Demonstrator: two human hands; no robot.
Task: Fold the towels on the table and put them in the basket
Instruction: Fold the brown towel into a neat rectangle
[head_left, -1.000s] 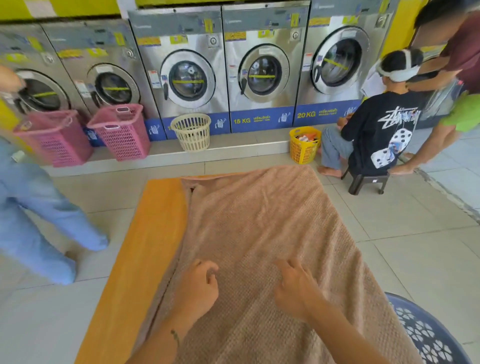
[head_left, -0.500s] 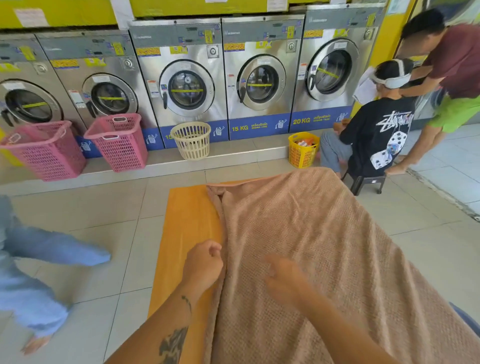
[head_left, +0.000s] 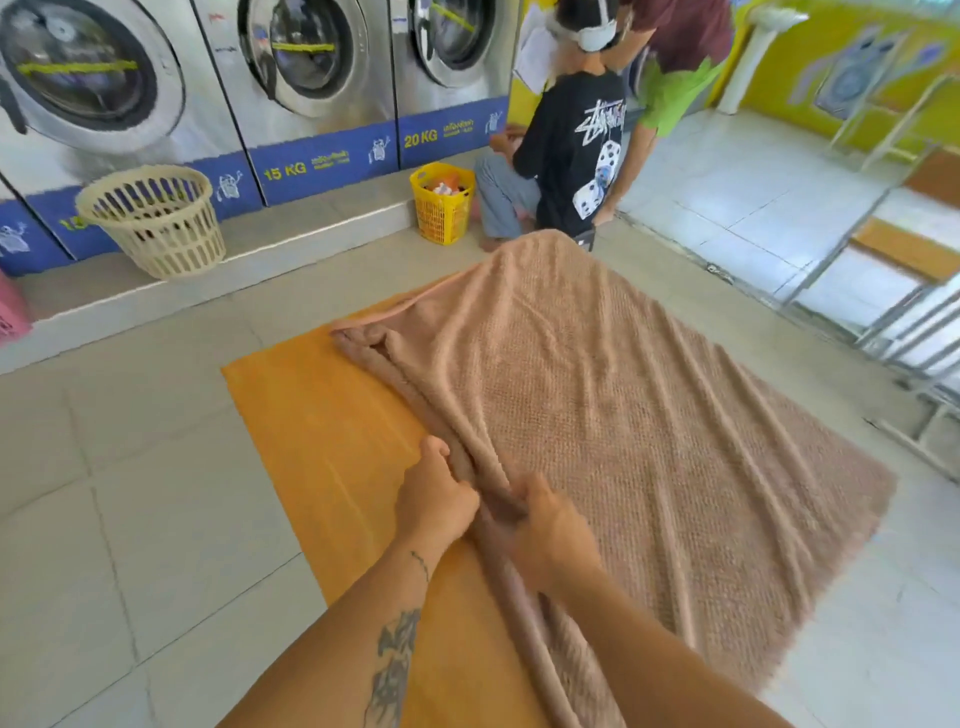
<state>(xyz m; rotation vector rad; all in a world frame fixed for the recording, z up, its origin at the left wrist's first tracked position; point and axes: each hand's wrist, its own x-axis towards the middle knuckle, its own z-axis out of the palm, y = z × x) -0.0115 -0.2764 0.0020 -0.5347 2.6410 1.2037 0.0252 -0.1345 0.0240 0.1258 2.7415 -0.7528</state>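
We have the big tan towel (head_left: 649, 415) spread over the orange table (head_left: 332, 441), covering its right part and hanging past the right and far edges. Its left edge is bunched into a thick roll that runs from near us away to the far left corner, so the long axis of that edge lies near-to-far, slightly slanted leftward. Both our hands sit on this roll at its near portion: our left hand (head_left: 436, 499) presses against the roll from the bare table side, fingers curled shut around the bunched edge, and our right hand (head_left: 550, 525) lies just beside it on the towel side, fingers folded down onto the same ridge. The two hands nearly touch, with the roll between them. The bulk of the cloth lies to the right of our fingers, so we judge the fold must carry this left edge rightward across the towel. Our left hand is nearer the free edge and looks best placed to lead. A cream basket (head_left: 156, 223) stands far left on the step by the washing machines (head_left: 311, 78), well apart from the table
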